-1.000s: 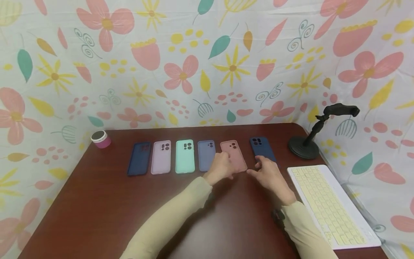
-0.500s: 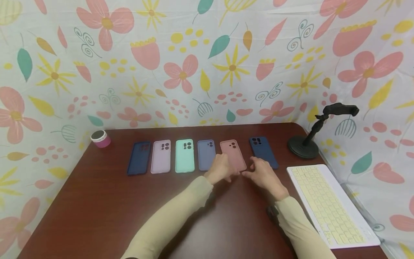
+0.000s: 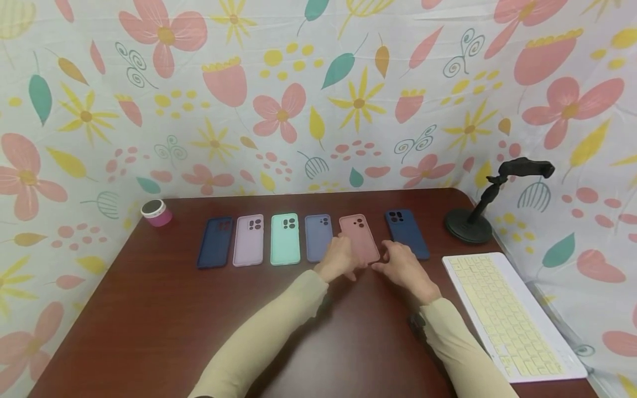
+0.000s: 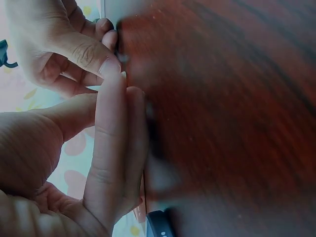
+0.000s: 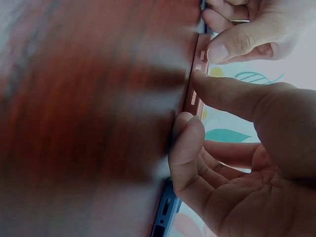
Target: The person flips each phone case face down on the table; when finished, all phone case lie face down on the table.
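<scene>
A pink phone case (image 3: 362,235) lies flat on the dark wooden table, its camera cutouts toward the back. At its left front corner my left hand (image 3: 340,258) holds on, covering part of the lower left side. My right hand (image 3: 404,269) is at the right front corner, with the thumb on the case's bottom edge and fingers curled beside it. The right wrist view shows that edge of the pink case (image 5: 194,96) with both thumbs against it. In the left wrist view, my left hand (image 4: 111,158) hides most of the case.
Left of the pink case lie periwinkle (image 3: 318,237), mint (image 3: 285,239), lilac (image 3: 248,240) and navy (image 3: 215,241) cases; a dark blue case (image 3: 408,234) lies to its right. A black stand (image 3: 469,225), a white keyboard (image 3: 512,315) and a pink-white round object (image 3: 156,213) stand near the edges.
My right hand has moved left and slightly toward me, from beside the dark blue case to the pink case's right front corner. The left hand has stayed nearly still.
</scene>
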Action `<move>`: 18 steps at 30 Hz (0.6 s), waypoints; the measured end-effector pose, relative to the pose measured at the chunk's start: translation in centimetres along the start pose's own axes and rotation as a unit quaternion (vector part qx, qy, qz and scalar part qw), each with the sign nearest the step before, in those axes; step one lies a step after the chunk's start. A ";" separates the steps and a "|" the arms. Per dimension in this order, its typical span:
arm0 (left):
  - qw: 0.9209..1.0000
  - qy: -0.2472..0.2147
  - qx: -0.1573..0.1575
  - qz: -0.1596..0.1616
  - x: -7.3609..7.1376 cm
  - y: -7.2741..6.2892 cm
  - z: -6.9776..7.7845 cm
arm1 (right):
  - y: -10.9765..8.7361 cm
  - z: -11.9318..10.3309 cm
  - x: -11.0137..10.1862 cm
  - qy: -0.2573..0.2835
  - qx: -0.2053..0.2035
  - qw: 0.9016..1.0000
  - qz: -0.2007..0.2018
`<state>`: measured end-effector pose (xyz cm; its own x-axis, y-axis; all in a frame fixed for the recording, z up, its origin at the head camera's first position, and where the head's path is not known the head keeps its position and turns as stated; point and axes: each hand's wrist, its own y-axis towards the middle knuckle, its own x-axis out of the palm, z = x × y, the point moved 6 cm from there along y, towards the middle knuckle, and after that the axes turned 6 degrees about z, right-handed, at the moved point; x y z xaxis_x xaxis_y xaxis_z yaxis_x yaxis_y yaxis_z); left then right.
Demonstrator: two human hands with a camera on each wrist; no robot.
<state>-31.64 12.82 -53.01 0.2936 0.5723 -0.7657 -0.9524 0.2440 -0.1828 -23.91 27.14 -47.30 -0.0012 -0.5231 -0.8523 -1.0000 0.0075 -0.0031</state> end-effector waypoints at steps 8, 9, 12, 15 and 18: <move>1.000 -0.003 -0.003 -0.007 0.1 0.3 0.0 | -0.1 -0.1 0.1 -0.004 -0.005 1.000 -0.006; 1.000 -0.002 0.000 -0.007 0.1 0.3 0.0 | -0.1 -0.1 0.1 -0.004 -0.001 1.000 -0.007; 1.000 0.006 0.017 0.001 0.1 0.3 0.2 | -0.1 0.1 0.2 0.002 0.007 1.000 -0.011; 1.000 -0.004 0.031 0.000 -0.1 0.0 0.5 | 0.5 1.1 0.7 0.006 0.005 1.000 -0.009; 0.999 -0.033 0.041 -0.014 -0.8 -1.1 1.5 | 1.6 3.1 1.9 0.010 0.002 1.000 -0.001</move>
<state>-30.66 13.25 -51.32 0.3275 0.6134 -0.7187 -0.9345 0.3227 -0.1505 -25.53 28.81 -50.50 -0.0001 -0.5397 -0.8419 -0.9999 0.0095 -0.0060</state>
